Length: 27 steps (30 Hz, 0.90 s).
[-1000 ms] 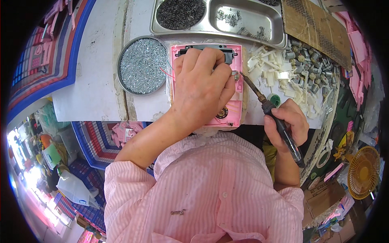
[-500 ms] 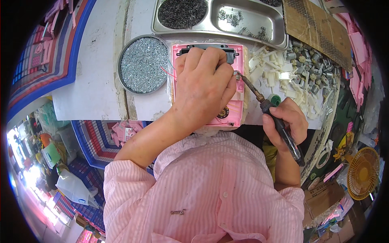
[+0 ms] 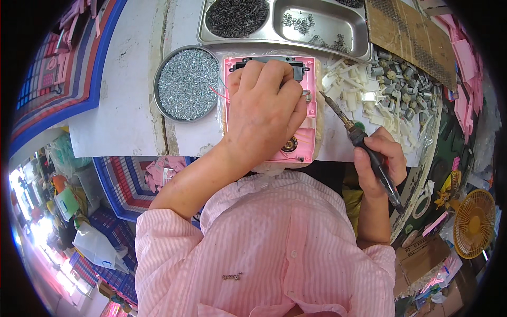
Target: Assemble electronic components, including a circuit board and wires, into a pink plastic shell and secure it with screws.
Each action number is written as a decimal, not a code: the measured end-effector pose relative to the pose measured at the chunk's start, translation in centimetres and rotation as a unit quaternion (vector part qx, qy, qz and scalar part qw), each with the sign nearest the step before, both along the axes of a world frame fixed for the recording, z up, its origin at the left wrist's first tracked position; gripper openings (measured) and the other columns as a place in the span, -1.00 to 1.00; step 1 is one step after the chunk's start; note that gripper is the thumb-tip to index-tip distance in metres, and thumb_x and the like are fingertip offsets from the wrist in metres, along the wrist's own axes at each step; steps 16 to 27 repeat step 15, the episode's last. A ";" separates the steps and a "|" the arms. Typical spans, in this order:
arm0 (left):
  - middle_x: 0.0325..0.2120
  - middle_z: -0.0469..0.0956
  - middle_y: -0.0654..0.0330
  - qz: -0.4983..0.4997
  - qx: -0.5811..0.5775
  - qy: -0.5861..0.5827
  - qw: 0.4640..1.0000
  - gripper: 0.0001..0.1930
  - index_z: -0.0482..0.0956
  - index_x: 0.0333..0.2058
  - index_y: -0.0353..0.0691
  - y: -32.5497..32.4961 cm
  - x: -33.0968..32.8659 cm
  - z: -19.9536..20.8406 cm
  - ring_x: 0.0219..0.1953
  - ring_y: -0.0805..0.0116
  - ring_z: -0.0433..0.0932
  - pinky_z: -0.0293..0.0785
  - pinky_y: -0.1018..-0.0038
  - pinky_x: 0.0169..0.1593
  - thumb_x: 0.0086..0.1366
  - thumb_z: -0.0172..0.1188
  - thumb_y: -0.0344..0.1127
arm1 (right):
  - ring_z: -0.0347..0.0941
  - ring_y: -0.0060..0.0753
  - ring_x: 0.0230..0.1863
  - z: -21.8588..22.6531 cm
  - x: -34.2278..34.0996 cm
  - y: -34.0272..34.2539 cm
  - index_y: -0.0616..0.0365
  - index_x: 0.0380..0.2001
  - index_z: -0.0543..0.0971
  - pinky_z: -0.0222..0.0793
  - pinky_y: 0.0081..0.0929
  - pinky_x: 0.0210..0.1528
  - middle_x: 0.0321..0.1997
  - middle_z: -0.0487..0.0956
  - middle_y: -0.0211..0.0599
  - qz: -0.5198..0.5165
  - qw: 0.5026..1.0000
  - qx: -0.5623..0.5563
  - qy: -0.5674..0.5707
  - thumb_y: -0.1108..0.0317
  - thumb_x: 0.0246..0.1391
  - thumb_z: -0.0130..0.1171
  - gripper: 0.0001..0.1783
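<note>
- Pink plastic case (image 3: 309, 113) sits pinned under my left hand (image 3: 264, 113); those fingers press flat, so the hot tip could burn them.
- Right hand (image 3: 381, 161) grips the soldering iron (image 3: 364, 145); a slip toward my left fingers could melt plastic.

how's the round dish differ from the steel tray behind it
The round dish is a circle with one well, heaped with shiny silver bits; the steel tray is rectangular with compartments, holding dark springs, one part nearly bare. The dish sits nearer the left hand. Both are metal.
</note>
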<state>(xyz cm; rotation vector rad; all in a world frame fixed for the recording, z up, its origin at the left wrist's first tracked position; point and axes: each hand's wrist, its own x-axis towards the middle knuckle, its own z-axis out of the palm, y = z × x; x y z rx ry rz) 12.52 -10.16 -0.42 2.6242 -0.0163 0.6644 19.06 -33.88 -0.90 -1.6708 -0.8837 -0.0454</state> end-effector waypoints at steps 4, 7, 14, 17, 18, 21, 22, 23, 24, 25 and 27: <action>-0.28 0.45 0.23 0.000 0.008 -0.003 1.000 -0.87 0.58 -0.43 -0.12 -0.1 0.0 0.2 -0.22 0.18 0.40 0.23 0.24 -0.12 0.03 0.35 -0.33 | 0.21 -0.56 -0.63 0.2 0.0 0.1 0.24 -0.25 0.53 -0.01 -0.59 -0.60 -0.62 0.41 -0.38 -0.001 1.000 0.002 -0.008 0.54 -0.10 0.43 -0.67; -0.27 0.45 0.22 0.000 0.009 -0.004 1.000 -0.86 0.59 -0.44 -0.13 0.0 0.0 0.2 -0.22 0.18 0.41 0.23 0.24 -0.11 0.04 0.37 -0.30 | 0.21 -0.56 -0.63 0.5 -0.1 -0.1 0.25 -0.26 0.53 0.00 -0.60 -0.60 -0.61 0.42 -0.38 0.003 1.000 -0.023 -0.009 0.55 -0.11 0.43 -0.68; -0.14 0.47 0.17 -0.002 0.054 0.107 0.993 -0.59 0.60 -0.21 -0.10 3.4 -2.5 3.5 -0.07 0.17 0.43 0.21 0.24 0.03 0.02 0.45 -0.05 | 0.25 -0.52 -0.62 0.7 0.1 -0.5 0.20 -0.23 0.55 0.05 -0.58 -0.59 -0.59 0.45 -0.34 -0.012 1.000 -0.003 -0.010 0.56 -0.12 0.43 -0.66; -0.11 0.47 0.14 0.000 0.109 0.159 0.981 -0.56 0.60 -0.17 -0.08 5.0 -3.3 4.5 -0.03 0.17 0.44 0.19 0.25 0.07 0.02 0.45 -0.02 | 0.25 -0.51 -0.62 0.5 0.0 -1.1 0.18 -0.22 0.56 0.07 -0.58 -0.59 -0.58 0.46 -0.34 -0.030 1.000 -0.002 -0.001 0.56 -0.13 0.44 -0.65; -0.11 0.47 0.14 0.000 0.109 0.159 0.981 -0.56 0.60 -0.17 -0.08 5.0 -3.3 4.5 -0.03 0.17 0.44 0.19 0.25 0.07 0.02 0.45 -0.02 | 0.25 -0.51 -0.62 0.5 0.0 -1.1 0.18 -0.22 0.56 0.07 -0.58 -0.59 -0.58 0.46 -0.34 -0.030 1.000 -0.002 -0.001 0.56 -0.13 0.44 -0.65; -0.11 0.47 0.14 0.000 0.109 0.159 0.981 -0.56 0.60 -0.17 -0.08 5.0 -3.3 4.5 -0.03 0.17 0.44 0.19 0.25 0.07 0.02 0.45 -0.02 | 0.25 -0.51 -0.62 0.5 0.0 -1.1 0.18 -0.22 0.56 0.07 -0.58 -0.59 -0.58 0.46 -0.34 -0.030 1.000 -0.002 -0.001 0.56 -0.13 0.44 -0.65; -0.11 0.47 0.14 0.000 0.109 0.159 0.981 -0.56 0.60 -0.17 -0.08 5.0 -3.3 4.5 -0.03 0.17 0.44 0.19 0.25 0.07 0.02 0.45 -0.02 | 0.25 -0.51 -0.62 0.5 0.0 -1.1 0.18 -0.22 0.56 0.07 -0.58 -0.59 -0.58 0.46 -0.34 -0.030 1.000 -0.002 -0.001 0.56 -0.13 0.44 -0.65; -0.11 0.47 0.14 0.000 0.109 0.159 0.981 -0.56 0.60 -0.17 -0.08 5.0 -3.3 4.5 -0.03 0.17 0.44 0.19 0.25 0.07 0.02 0.45 -0.02 | 0.25 -0.51 -0.62 0.5 0.0 -1.1 0.18 -0.22 0.56 0.07 -0.58 -0.59 -0.58 0.46 -0.34 -0.030 1.000 -0.002 -0.001 0.56 -0.13 0.44 -0.65; -0.11 0.47 0.14 0.000 0.109 0.159 0.981 -0.56 0.60 -0.17 -0.08 5.0 -3.3 4.5 -0.03 0.17 0.44 0.19 0.25 0.07 0.02 0.45 -0.02 | 0.25 -0.51 -0.62 0.5 0.0 -1.1 0.18 -0.22 0.56 0.07 -0.58 -0.59 -0.58 0.46 -0.34 -0.030 1.000 -0.002 -0.001 0.56 -0.13 0.44 -0.65; -0.11 0.47 0.14 0.000 0.109 0.159 0.981 -0.56 0.60 -0.17 -0.08 5.0 -3.3 4.5 -0.03 0.17 0.44 0.19 0.25 0.07 0.02 0.45 -0.02 | 0.25 -0.51 -0.62 0.5 0.0 -1.1 0.18 -0.22 0.56 0.07 -0.58 -0.59 -0.58 0.46 -0.34 -0.030 1.000 -0.002 -0.001 0.56 -0.13 0.44 -0.65; -0.11 0.47 0.14 0.000 0.109 0.159 0.981 -0.56 0.60 -0.17 -0.08 5.0 -3.3 4.5 -0.03 0.17 0.44 0.19 0.25 0.07 0.02 0.45 -0.02 | 0.25 -0.51 -0.62 0.5 0.0 -1.1 0.18 -0.22 0.56 0.07 -0.58 -0.59 -0.58 0.46 -0.34 -0.030 1.000 -0.002 -0.001 0.56 -0.13 0.44 -0.65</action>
